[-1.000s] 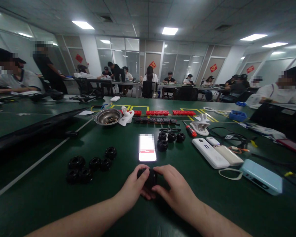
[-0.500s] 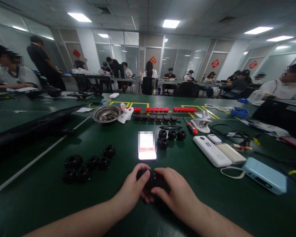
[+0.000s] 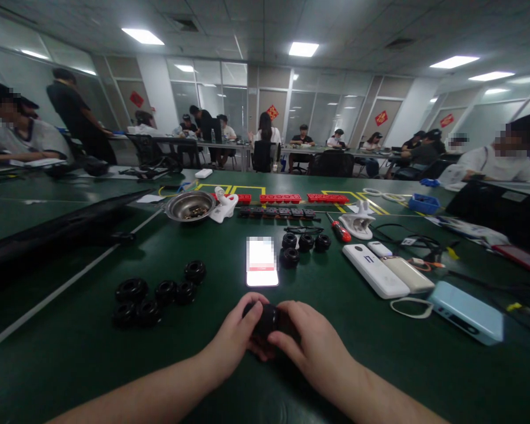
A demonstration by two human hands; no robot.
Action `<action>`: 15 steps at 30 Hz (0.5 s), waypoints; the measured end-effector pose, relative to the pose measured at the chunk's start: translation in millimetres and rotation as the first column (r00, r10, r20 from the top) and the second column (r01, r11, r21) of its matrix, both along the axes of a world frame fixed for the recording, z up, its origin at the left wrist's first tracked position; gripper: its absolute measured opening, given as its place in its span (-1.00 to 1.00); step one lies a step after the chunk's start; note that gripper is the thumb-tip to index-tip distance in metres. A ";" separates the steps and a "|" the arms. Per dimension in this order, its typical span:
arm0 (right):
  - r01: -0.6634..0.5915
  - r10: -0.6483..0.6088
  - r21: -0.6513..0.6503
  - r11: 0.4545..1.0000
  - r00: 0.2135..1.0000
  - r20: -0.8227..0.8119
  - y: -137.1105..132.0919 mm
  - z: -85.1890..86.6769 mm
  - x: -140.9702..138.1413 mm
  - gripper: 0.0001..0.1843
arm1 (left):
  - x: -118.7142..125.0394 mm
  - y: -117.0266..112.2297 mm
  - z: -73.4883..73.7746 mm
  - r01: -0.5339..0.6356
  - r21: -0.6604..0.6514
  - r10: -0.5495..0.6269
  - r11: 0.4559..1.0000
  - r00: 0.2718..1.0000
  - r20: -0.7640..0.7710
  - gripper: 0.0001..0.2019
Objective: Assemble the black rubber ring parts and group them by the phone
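Between my two hands, low above the green table, is a black round part [image 3: 267, 320] with a glossy edge. My left hand [image 3: 238, 327] wraps its fingers and thumb around the part's left side. My right hand [image 3: 311, 338] closes on the right side with thumb and fingers. The palms and fingers hide much of it. Straight ahead lies a lit phone [image 3: 262, 262]. Several similar black ring-shaped parts [image 3: 131, 290] lie in a group to the left, and another group of black rings [image 3: 290, 257] sits just right of the phone.
A metal bowl [image 3: 189, 207] with small brass-coloured pieces stands farther back, beside red trays [image 3: 280, 199] and a black strip [image 3: 278, 213]. On the right are a screwdriver [image 3: 341, 231], a white power bank [image 3: 374, 271], a pale blue box [image 3: 467, 312] and cables. People sit at surrounding tables.
Both hands keep their hold on the black part, which has turned slightly between them. The camera view has shifted a little.
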State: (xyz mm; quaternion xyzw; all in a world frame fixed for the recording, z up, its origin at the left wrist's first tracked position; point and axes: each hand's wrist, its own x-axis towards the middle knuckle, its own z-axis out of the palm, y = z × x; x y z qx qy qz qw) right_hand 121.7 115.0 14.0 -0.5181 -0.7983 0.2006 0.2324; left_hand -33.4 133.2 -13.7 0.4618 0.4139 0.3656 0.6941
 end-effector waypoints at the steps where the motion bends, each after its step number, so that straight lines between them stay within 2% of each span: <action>1: -0.033 0.033 0.056 0.998 0.999 0.015 -0.2 -1.2 0.5 -0.76 | 0.8 1.0 -0.8 0.001 -0.018 -0.002 1.000 1.000 -0.025 -0.63; 4: -0.138 0.140 0.186 0.973 0.990 0.002 -0.9 -4.3 2.3 -0.66 | 1.4 2.9 -1.8 -0.017 -0.045 0.016 0.999 0.999 -0.033 -0.65; 6: -0.118 0.126 0.189 0.975 0.991 -0.035 -1.1 -5.1 2.7 -0.61 | -0.2 2.5 -0.2 -0.058 -0.040 0.059 0.998 0.998 0.029 -0.66; 8: -0.029 0.036 0.076 0.997 0.996 -0.084 -0.6 -5.0 2.3 -0.60 | -2.6 1.2 2.7 -0.081 -0.040 0.084 0.996 0.993 0.080 -0.68; 11: 0.025 -0.046 -0.166 0.986 0.991 -0.124 1.4 -3.7 0.3 -0.81 | -4.9 -1.1 6.2 -0.049 -0.041 0.054 0.998 0.993 0.110 -0.66; 13: 0.003 -0.034 -0.224 0.975 0.990 -0.135 2.5 -2.5 -1.0 -0.81 | -4.6 -1.9 5.4 -0.025 -0.014 0.027 1.000 0.994 0.106 -0.64; 15: 0.006 -0.032 -0.201 0.980 0.991 -0.128 2.8 -1.3 -1.5 -0.80 | -2.9 -1.9 2.2 -0.009 0.024 0.007 1.000 0.997 0.078 -0.64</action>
